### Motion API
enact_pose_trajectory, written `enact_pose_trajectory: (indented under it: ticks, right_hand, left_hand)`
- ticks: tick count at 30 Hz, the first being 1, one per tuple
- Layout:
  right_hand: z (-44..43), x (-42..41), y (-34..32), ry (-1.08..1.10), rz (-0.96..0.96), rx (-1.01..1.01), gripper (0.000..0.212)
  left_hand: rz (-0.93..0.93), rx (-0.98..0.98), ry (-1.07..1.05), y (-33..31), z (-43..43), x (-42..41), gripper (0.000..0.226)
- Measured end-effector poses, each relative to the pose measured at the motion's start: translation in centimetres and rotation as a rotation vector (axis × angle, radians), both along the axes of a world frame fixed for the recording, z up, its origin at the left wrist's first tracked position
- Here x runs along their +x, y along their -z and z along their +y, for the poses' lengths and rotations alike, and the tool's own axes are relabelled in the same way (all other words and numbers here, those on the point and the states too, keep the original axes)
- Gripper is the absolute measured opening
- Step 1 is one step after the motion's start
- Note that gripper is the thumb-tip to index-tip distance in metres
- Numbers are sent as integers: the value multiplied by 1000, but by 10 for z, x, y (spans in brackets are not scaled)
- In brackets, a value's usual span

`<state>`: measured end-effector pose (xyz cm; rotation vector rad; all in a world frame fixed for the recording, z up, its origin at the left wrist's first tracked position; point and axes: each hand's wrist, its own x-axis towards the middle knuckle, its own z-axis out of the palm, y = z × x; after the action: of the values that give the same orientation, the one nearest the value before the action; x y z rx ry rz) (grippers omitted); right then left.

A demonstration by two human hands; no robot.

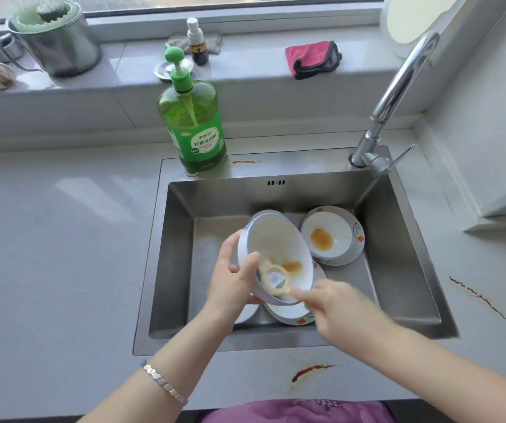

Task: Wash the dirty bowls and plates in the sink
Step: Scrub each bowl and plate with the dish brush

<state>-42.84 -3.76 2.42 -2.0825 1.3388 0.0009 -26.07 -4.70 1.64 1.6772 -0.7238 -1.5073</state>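
Bowl [276, 239]: you hold it above the sink [398, 254], tipped on edge with its opening turned toward you and to the right. This tilt exposes the orange residue [291, 266] low on the inner wall.

Left hand [233, 276]: it grips the bowl's near-left rim, thumb over the edge and fingers behind the wall. The grip appears meant to brace the bowl against scrubbing pressure.

Right hand [337, 303]: it is blurred and pinches the near end of a pale ring-shaped tool [263, 280]. The ring lies against the inner wall, just beside the residue. The exact kind of tool cannot be determined. The two hands are close together, one on each side of the bowl.

Remaining dishes: a flower-rimmed plate [294, 319] lies on the sink floor directly under the held bowl. To the right, a second bowl [326, 236] with an orange stain stands upright on another plate [359, 239]. Judge these as unwashed.

Supplies: the faucet [398, 87] shows no visible stream. The green soap bottle [192, 126] stands on the sink's back ledge, within reach. A pink cloth [312, 58] lies on the windowsill.
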Motion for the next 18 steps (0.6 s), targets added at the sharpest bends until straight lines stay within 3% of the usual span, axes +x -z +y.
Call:
enact_pose_trajectory:
  ticks: [2,5,7,10,15,18]
  right_hand:
    - [-7,6,2,-1,-93,-17,49]
    - [-34,-10,11,145,-25,-36,40]
    - [-20,-18,12,120,-5,18,36]
    - [-7,-15,4,188,-132,128,31]
    - [-24,-19,0,215,-84,218,42]
    - [-23,-24,-6,209,-67,264,34]
  left_hand:
    - [25,15,39,-1,3,-4,37]
    - [38,9,26,-2,6,-5,35]
    - [4,-23,-12,0,3,4,38]
    - [-37,-38,-23,3,1,14,42]
    - [-50,-34,10,7,3,15,45]
    - [-33,-30,12,6,6,16,44]
